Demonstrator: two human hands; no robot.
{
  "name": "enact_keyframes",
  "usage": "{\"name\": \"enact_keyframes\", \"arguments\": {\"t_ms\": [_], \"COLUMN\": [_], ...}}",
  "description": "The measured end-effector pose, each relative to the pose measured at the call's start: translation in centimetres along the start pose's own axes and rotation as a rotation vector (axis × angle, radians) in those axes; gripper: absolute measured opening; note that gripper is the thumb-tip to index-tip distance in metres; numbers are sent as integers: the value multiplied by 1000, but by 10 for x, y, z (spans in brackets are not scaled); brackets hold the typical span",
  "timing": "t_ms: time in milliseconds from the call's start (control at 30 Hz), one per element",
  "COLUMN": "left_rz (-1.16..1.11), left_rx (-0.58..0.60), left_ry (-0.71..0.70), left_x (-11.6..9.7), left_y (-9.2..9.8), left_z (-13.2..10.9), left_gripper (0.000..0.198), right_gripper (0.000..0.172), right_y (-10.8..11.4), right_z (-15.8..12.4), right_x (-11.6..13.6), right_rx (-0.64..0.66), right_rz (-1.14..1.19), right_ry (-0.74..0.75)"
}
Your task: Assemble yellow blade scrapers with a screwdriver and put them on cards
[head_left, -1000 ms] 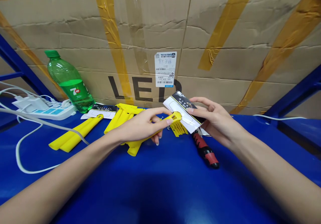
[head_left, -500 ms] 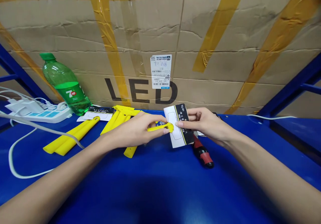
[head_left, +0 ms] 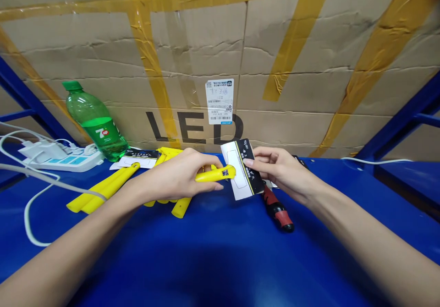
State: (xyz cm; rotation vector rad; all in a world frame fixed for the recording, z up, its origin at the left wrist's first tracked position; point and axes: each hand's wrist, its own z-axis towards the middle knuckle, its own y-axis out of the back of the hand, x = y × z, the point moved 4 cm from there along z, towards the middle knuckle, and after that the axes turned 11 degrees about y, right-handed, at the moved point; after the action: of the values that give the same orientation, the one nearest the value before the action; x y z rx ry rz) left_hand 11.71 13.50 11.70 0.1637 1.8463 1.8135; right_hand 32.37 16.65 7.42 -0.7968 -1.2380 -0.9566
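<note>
My left hand (head_left: pixel 182 175) grips a yellow plastic tool (head_left: pixel 216 174) with a rounded end and small dark print. My right hand (head_left: pixel 280 172) pinches a black-and-white printed card (head_left: pixel 243 172) by its dark side. The tool's rounded end lies against the card's white part; whether it passes through a hole I cannot tell. Behind my left hand lie several more yellow tools (head_left: pixel 180 207), partly hidden. To their left, a yellow tool with two long arms (head_left: pixel 103 190) rests at another printed card (head_left: pixel 135 160). A red-and-black handled tool (head_left: pixel 280 213) lies below my right hand.
A green soda bottle (head_left: pixel 103 130) leans against the large taped cardboard box (head_left: pixel 192 55) at the back. To its left sits a white power strip (head_left: pixel 68 161) with plugs and loose cables (head_left: pixel 29 224). Blue shelf posts (head_left: pixel 398 119) stand at the sides of the blue surface (head_left: pixel 220 261).
My left hand has shifted slightly left and turned the yellow tool, so its printed side now shows. The card has moved a little left. The camera view has shifted slightly.
</note>
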Motion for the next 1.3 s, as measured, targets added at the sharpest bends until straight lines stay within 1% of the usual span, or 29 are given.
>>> {"name": "enact_keyframes", "arguments": {"t_ms": [67, 167, 233, 300, 367, 467, 533, 633, 700, 767, 833, 933, 1067, 1167, 1300], "left_rz": [42, 70, 94, 141, 192, 224, 217, 190, 159, 124, 87, 87, 104, 117, 102], "left_rx": [-59, -127, -129, -123, -134, -172, -208, -250, -283, -289, -324, -366, -385, -391, -378], "left_ry": [-1, 0, 20, 52, 98, 169, 214, 291, 379, 473, 550, 621, 680, 715, 712], "left_x": [2, 9, 17, 27, 40, 66, 86, 119, 140, 160, 175, 191, 205, 208, 207], "left_y": [8, 25, 38, 52, 64, 76, 79, 74, 68, 59, 50, 38, 27, 22, 14], "left_z": [-3, -9, -14, -22, -32, -50, -64, -84, -95, -105, -112, -116, -115, -113, -108], "left_gripper": [35, 27, 24, 19, 16, 16, 19, 24, 26, 26, 23, 24, 24, 20, 19], "right_gripper": [37, 54, 55, 50, 42, 26, 17, 9, 9, 6, 7, 8, 7, 8, 12], "right_y": [-8, -24, -34, -45, -61, -92, -116, -153, -177, -199, -216, -234, -249, -258, -263], "right_z": [-2, 0, 10, 25, 45, 77, 98, 129, 151, 173, 193, 216, 228, 224, 214], "right_x": [1, 3, 5, 9, 13, 21, 24, 18, 10, -1, -13, -26, -40, -47, -52], "right_rx": [22, 56, 8, -72, -110, -57, 0, 111, 169, 227, 290, 353, 374, 369, 380], "right_rz": [-2, -32, -18, 5, 13, -19, -74, -197, -250, -308, -373, -490, -684, -816, -925], "right_ry": [17, 36, 50, 56, 51, 64, 74, 82, 87, 95, 115, 167, 256, 335, 407]}}
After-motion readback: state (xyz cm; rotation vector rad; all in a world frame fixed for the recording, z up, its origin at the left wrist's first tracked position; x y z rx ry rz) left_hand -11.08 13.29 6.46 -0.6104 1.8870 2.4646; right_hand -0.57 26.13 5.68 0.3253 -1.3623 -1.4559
